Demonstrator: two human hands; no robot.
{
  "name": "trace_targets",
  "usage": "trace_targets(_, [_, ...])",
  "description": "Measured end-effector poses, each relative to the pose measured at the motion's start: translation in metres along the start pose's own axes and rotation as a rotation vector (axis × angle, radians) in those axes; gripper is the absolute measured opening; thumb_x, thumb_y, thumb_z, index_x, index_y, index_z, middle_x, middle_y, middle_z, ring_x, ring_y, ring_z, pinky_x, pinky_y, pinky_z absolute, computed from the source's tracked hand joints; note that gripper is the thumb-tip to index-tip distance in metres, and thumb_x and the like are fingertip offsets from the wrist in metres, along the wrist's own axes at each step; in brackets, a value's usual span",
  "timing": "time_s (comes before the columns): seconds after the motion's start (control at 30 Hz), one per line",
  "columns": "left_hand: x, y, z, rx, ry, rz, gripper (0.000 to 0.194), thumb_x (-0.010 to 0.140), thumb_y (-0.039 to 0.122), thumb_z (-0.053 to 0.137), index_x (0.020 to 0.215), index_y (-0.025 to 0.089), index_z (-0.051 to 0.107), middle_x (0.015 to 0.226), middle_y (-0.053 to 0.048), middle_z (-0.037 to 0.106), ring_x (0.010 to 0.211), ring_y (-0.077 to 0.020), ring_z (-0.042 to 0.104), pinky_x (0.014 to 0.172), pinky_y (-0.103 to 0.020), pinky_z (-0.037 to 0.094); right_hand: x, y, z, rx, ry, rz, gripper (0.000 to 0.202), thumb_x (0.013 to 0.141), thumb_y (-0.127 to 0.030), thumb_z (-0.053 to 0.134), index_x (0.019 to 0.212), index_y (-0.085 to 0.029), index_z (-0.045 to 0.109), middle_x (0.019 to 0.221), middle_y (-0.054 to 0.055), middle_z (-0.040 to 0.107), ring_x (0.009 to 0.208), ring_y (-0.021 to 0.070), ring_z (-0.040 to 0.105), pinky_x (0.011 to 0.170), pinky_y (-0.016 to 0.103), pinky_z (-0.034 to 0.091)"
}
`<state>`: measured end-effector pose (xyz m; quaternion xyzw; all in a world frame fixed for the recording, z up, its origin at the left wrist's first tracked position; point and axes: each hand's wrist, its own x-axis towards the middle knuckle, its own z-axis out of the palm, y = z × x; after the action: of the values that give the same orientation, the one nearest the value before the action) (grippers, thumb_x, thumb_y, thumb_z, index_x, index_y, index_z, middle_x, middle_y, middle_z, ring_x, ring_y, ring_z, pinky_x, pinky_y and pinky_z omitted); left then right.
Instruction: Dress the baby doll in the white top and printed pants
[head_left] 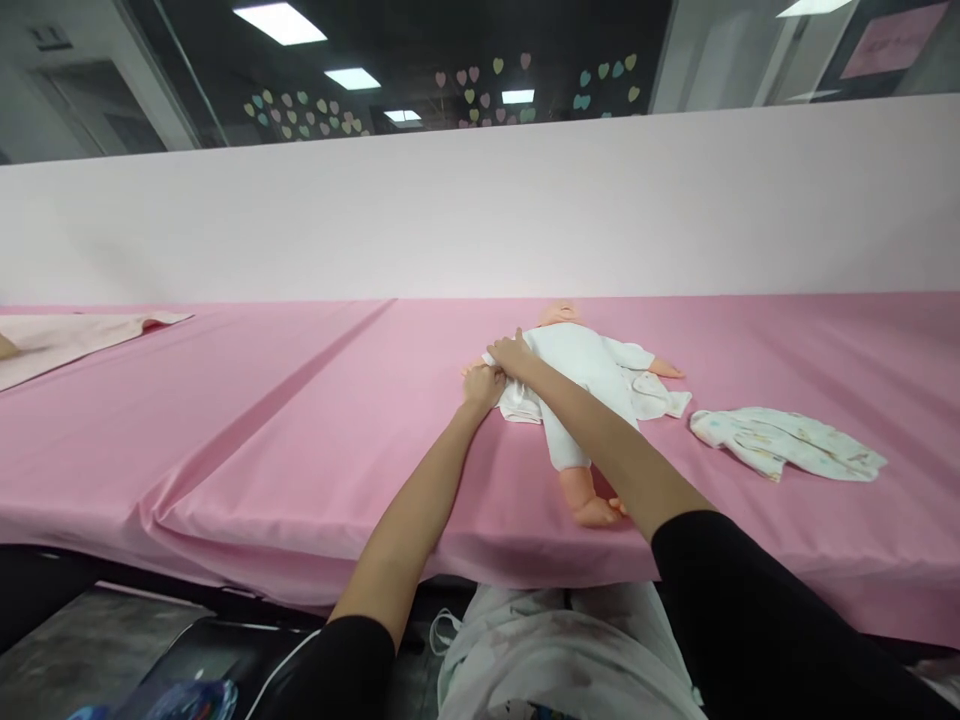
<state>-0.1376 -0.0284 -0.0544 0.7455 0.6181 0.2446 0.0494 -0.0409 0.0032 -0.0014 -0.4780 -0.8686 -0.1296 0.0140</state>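
A baby doll (589,365) in white clothes lies on its back, its head toward the wall and its bare feet toward me. My left hand (485,385) is closed at the cuff end of the doll's sleeve on the left, beside the small doll hand (470,367). Just above it, my right hand (513,356) has its fingers curled on that same sleeve, with the forearm crossing over the doll's body. The two hands touch and hide most of the sleeve. Part of a white garment (660,396) spreads out from under the doll on both sides.
A patterned baby garment (784,440) lies to the doll's right on the pink-covered table (300,420). At the far left is a pale cloth (71,340) with part of something skin-toned at the frame's edge. A white low wall (420,220) runs along the back.
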Motion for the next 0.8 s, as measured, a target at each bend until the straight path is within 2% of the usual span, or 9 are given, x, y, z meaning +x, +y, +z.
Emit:
trace_targets(0.17, [0.001, -0.001, 0.002, 0.046, -0.001, 0.029, 0.035, 0.089, 0.031, 0.044, 0.11, 0.017, 0.068, 0.114, -0.014, 0.064, 0.107, -0.0278, 0.059, 0.089, -0.034, 0.045, 0.009, 0.009, 0.008, 0.011, 0.054, 0.03, 0.039, 0.078, -0.012, 0.055, 0.117, -0.014, 0.052, 0.129, 0.018, 0.05, 0.119, 0.0311, 0.041, 0.097, 0.049, 0.037])
trace_targets(0.23, [0.0, 0.0, 0.002, 0.061, -0.004, 0.01, 0.036, 0.089, 0.031, 0.043, 0.112, 0.016, 0.067, 0.115, -0.013, 0.063, 0.108, -0.027, 0.058, 0.091, -0.034, 0.044, 0.01, 0.016, 0.008, 0.081, 0.154, 0.084, 0.044, 0.077, -0.017, 0.058, 0.12, -0.013, 0.048, 0.129, 0.019, 0.048, 0.118, 0.0313, 0.042, 0.091, 0.045, 0.041])
trace_targets(0.3, [0.0, 0.001, 0.002, 0.076, -0.005, -0.019, 0.037, 0.089, 0.03, 0.042, 0.115, 0.017, 0.065, 0.115, -0.012, 0.063, 0.11, -0.0262, 0.056, 0.094, -0.034, 0.042, 0.009, 0.026, 0.007, 0.266, 0.312, 0.206, 0.042, 0.077, -0.02, 0.057, 0.117, -0.013, 0.047, 0.123, 0.017, 0.052, 0.111, 0.029, 0.047, 0.086, 0.041, 0.044])
trace_targets(0.37, [0.002, 0.003, 0.003, 0.084, -0.007, -0.054, 0.039, 0.089, 0.03, 0.042, 0.12, 0.018, 0.061, 0.118, -0.012, 0.062, 0.113, -0.0263, 0.054, 0.097, -0.036, 0.04, 0.007, 0.038, 0.007, 0.548, 0.452, 0.365, 0.037, 0.075, -0.022, 0.056, 0.11, -0.015, 0.047, 0.106, 0.011, 0.058, 0.097, 0.0243, 0.054, 0.081, 0.036, 0.045])
trace_targets(0.5, [0.014, 0.008, 0.007, 0.079, -0.014, -0.173, 0.048, 0.09, 0.042, 0.04, 0.125, 0.012, 0.055, 0.125, -0.017, 0.056, 0.119, -0.0316, 0.048, 0.1, -0.045, 0.036, -0.001, 0.057, 0.009, 1.094, 0.585, 0.578, 0.037, 0.065, -0.02, 0.058, 0.1, -0.02, 0.047, 0.082, -0.003, 0.055, 0.075, 0.0147, 0.054, 0.072, 0.027, 0.044])
trace_targets(0.57, [0.023, 0.012, 0.011, 0.063, -0.018, -0.245, 0.055, 0.087, 0.051, 0.043, 0.119, 0.009, 0.058, 0.126, -0.021, 0.054, 0.12, -0.0354, 0.045, 0.099, -0.05, 0.034, -0.005, 0.06, 0.01, 1.287, 0.633, 0.592, 0.039, 0.06, -0.017, 0.058, 0.098, -0.02, 0.048, 0.078, -0.006, 0.053, 0.071, 0.0121, 0.053, 0.069, 0.024, 0.043])
trace_targets(0.63, [0.031, 0.015, 0.014, -0.063, 0.004, -0.317, 0.054, 0.077, 0.054, 0.059, 0.108, 0.01, 0.063, 0.128, -0.023, 0.051, 0.123, -0.0384, 0.042, 0.101, -0.052, 0.031, -0.006, 0.06, 0.012, 1.417, 0.654, 0.562, 0.039, 0.058, -0.015, 0.056, 0.096, -0.02, 0.05, 0.076, -0.006, 0.052, 0.07, 0.0113, 0.051, 0.067, 0.023, 0.043])
trace_targets(0.7, [0.039, 0.017, 0.017, -0.264, 0.032, -0.372, 0.037, 0.063, 0.039, 0.074, 0.088, 0.012, 0.066, 0.121, -0.021, 0.055, 0.123, -0.0392, 0.041, 0.103, -0.051, 0.028, -0.005, 0.06, 0.015, 1.492, 0.653, 0.524, 0.034, 0.056, -0.014, 0.055, 0.089, -0.019, 0.053, 0.074, -0.006, 0.052, 0.069, 0.0113, 0.051, 0.067, 0.023, 0.043])
trace_targets(0.8, [0.049, 0.015, 0.017, -0.507, 0.035, -0.407, 0.015, 0.057, 0.016, 0.07, 0.063, 0.015, 0.056, 0.089, -0.011, 0.063, 0.106, -0.033, 0.055, 0.094, -0.044, 0.038, 0.0, 0.061, 0.02, 1.544, 0.657, 0.496, 0.027, 0.055, -0.013, 0.055, 0.082, -0.018, 0.054, 0.07, -0.007, 0.051, 0.068, 0.0114, 0.05, 0.068, 0.024, 0.045])
